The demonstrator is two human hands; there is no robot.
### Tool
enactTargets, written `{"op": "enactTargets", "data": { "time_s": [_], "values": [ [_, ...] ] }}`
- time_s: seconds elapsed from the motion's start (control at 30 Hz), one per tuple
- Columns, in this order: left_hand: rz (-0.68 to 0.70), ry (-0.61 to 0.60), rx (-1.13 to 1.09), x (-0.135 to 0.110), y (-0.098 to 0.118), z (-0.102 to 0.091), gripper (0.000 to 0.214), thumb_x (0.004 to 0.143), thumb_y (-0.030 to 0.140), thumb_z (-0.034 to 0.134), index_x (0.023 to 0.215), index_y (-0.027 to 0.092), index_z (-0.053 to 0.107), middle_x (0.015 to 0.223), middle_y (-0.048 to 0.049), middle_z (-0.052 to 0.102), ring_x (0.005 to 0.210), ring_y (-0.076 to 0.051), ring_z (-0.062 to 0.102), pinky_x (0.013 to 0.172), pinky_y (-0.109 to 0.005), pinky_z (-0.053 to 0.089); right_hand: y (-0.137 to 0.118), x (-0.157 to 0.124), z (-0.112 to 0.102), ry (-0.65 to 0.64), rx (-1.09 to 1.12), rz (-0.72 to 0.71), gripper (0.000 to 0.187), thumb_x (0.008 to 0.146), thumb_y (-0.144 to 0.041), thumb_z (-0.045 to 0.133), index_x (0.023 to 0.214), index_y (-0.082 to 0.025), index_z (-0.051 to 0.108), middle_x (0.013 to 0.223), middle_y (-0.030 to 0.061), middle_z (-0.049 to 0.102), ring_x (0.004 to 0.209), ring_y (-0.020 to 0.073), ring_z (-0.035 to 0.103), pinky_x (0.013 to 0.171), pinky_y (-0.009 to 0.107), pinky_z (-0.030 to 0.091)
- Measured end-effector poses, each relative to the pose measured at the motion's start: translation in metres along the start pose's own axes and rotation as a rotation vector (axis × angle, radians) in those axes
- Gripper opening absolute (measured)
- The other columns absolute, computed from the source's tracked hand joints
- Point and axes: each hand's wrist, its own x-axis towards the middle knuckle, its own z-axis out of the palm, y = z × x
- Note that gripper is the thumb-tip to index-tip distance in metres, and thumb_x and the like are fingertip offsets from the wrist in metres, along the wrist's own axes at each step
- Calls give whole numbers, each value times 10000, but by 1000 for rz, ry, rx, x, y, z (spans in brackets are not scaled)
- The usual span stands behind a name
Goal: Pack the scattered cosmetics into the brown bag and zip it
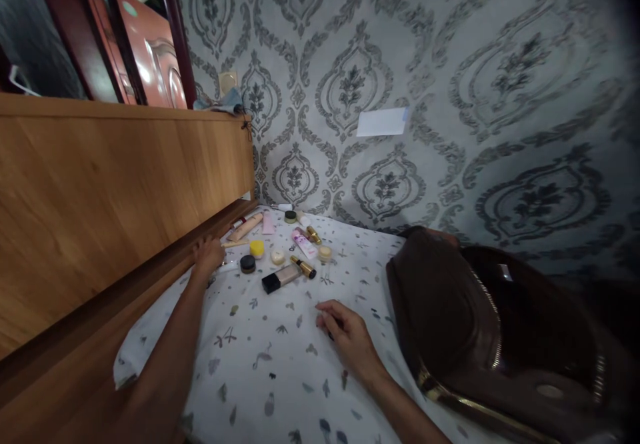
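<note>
My left hand (207, 255) lies at the left edge of the patterned white cloth, its fingers spread against the wooden ledge. Close beside it are a thin beige stick (235, 244) and a white slim item (227, 267). My right hand (347, 331) hovers over or rests on the cloth, fingers loosely bent and apart, with nothing plainly held. Nearest to it are a foundation bottle (281, 277) with a black cap and a gold-and-black lipstick tube (305, 267). Around these lie a dark-lidded jar (247, 264), a yellow block (257, 249), a cream jar (277, 256) and a pink-white tube (305, 244).
A dark brown bag (440, 304) stands open on the right. A wooden panel (125, 164) rises along the left. Patterned wallpaper (350, 77) closes off the back. Farther back lie a pink tube (269, 223), a peach tube (246, 227) and a black-lidded jar (291, 217).
</note>
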Motion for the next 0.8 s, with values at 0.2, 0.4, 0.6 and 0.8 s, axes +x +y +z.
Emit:
{"op": "enactTargets", "data": {
  "time_s": [0.2, 0.4, 0.6, 0.8],
  "values": [
    [16, 6, 10, 1, 3, 2, 358, 869, 201, 402, 1137, 147, 634, 1307, -189, 601, 1218, -371, 494, 928, -490, 399, -5, -3, 0, 2, 13, -5, 252, 805, -399, 545, 877, -183, 653, 674, 18, 638, 616, 173, 546, 606, 291, 421],
    [37, 0, -20, 0, 8, 7, 341, 799, 107, 446, 1087, 134, 625, 1087, -193, 708, 1147, -356, 555, 937, -509, 372, -4, -3, 1, 10, -8, -18, 227, 813, -357, 526, 879, -182, 655, 684, 18, 650, 629, 172, 551, 628, 292, 425],
    [35, 65, -163, 2, 4, 8, 222, 825, 162, 459, 898, 165, 668, 1025, -169, 702, 1086, -358, 592, 914, -502, 406, 0, -2, 2, 9, -8, -23, 244, 816, -366, 515, 889, -175, 648, 688, 20, 646, 635, 173, 559, 630, 292, 431],
    [-18, 260, -527, 13, 5, 0, 179, 849, 242, 479, 885, 184, 644, 1010, -114, 628, 1031, -290, 606, 900, -403, 461, -2, -3, 1, -5, -17, -21, 243, 826, -344, 493, 897, -167, 645, 696, 22, 649, 604, 157, 521, 595, 275, 402]
  ]
}}
